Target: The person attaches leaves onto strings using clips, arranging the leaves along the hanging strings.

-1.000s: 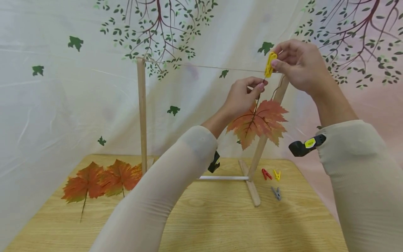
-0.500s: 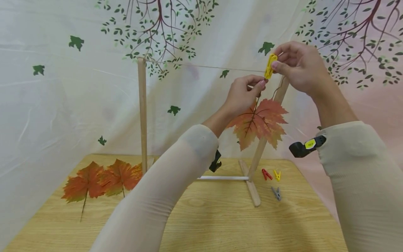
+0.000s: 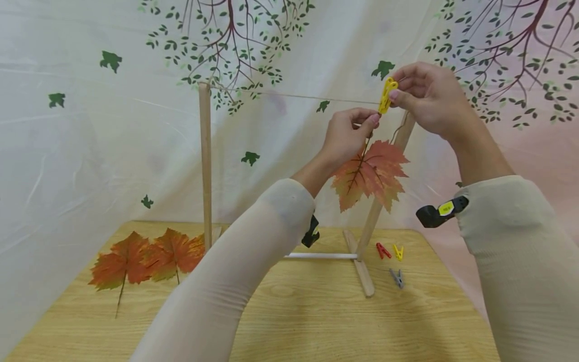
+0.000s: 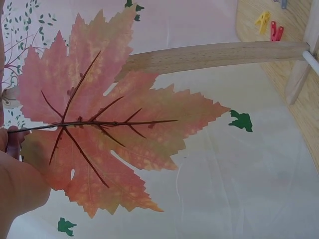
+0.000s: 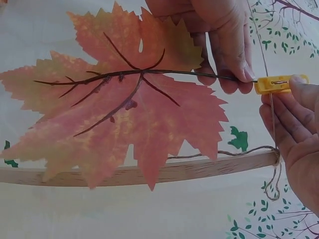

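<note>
My left hand (image 3: 347, 133) pinches the thin dark stem of an orange-red artificial maple leaf (image 3: 372, 173), which hangs below the fingers. My right hand (image 3: 429, 98) pinches a yellow clothespin (image 3: 387, 95) between thumb and fingers, close to the right post. In the right wrist view the clothespin (image 5: 271, 84) sits across the twine (image 5: 266, 59), and the tip of the leaf's stem meets its end. Whether its jaws grip the stem cannot be made out. The left wrist view shows the leaf (image 4: 109, 114) spread wide, with only part of the left hand (image 4: 22, 184) visible.
The twine runs between a left wooden post (image 3: 205, 161) and a right wooden post (image 3: 377, 211), joined low by a white rod (image 3: 321, 256). On the table (image 3: 289, 322) lie several maple leaves (image 3: 122, 261), a red clothespin (image 3: 383, 250), a yellow one (image 3: 398, 251) and a grey one (image 3: 397, 278).
Both hands have shifted very slightly left with the clothespin and the leaf. The leaf has swung a little, and its stem tip has come up closer to the clothespin.
</note>
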Demonstrator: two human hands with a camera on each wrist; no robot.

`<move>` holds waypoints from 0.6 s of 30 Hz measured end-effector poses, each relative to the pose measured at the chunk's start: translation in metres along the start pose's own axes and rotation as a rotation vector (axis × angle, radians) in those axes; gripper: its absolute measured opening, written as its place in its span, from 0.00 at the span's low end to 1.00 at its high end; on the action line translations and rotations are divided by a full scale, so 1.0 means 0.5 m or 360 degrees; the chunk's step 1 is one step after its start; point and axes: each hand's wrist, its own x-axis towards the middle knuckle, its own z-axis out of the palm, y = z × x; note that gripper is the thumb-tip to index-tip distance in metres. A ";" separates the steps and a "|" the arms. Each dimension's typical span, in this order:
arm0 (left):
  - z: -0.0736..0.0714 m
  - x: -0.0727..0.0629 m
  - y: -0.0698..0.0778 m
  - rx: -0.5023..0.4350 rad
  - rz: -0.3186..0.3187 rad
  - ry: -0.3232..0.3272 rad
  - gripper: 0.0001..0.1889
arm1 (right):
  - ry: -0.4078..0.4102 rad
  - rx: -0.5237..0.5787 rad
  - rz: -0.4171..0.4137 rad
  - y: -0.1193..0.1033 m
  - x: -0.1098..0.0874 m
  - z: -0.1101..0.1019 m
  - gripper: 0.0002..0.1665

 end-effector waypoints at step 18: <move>-0.006 -0.008 -0.014 0.0084 0.0093 -0.0014 0.14 | 0.0000 -0.0001 0.0143 -0.002 -0.001 0.000 0.22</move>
